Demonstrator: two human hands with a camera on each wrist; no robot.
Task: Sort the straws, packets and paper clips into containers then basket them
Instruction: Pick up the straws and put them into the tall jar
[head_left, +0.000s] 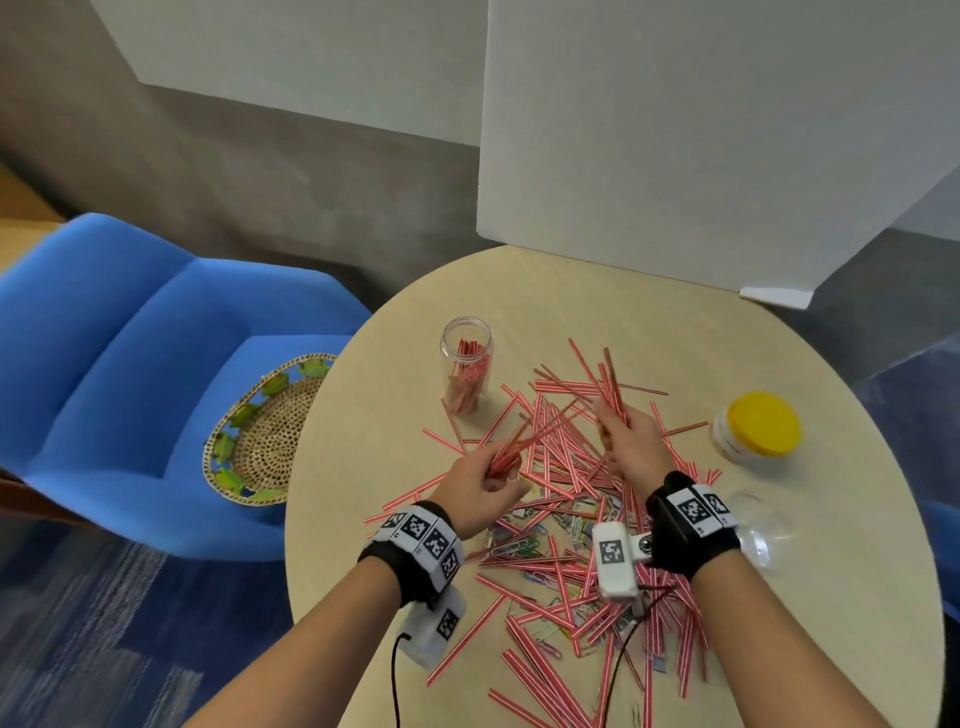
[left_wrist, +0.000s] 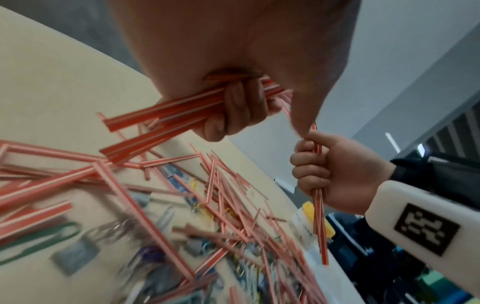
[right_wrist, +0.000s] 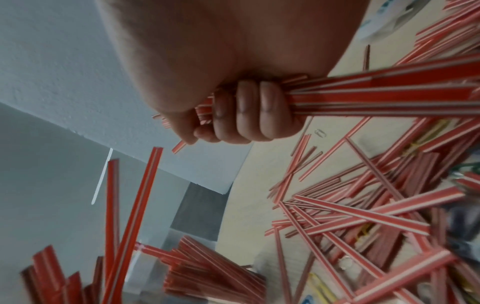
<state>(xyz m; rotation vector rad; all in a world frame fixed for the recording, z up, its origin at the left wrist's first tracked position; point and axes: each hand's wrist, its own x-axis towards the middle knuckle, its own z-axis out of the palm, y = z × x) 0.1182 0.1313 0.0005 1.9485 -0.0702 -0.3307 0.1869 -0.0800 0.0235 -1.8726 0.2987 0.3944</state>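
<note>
Two hands: left hand (head_left: 480, 491) and right hand (head_left: 636, 447) each grip a bunch of straws (head_left: 558, 470), fingers (left_wrist: 240, 102) curled tight. Straws too many to count cover the desk (head_left: 363, 441); blurred paper clips (head_left: 519, 548) lie beneath. One open jar (head_left: 466, 364) at eleven o'clock, one basket (head_left: 260, 441) at nine.

Red-and-white striped straws (head_left: 566, 457), yellow-lidded jar (head_left: 759, 427).

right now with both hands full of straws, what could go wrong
1. The left hand and right hand each grip a loose bundle; straws could slip out.
2. The open jar has a narrow mouth, so splayed ends may miss.
3. Paper clips lie tangled under the pile and may get scooped along.
</note>
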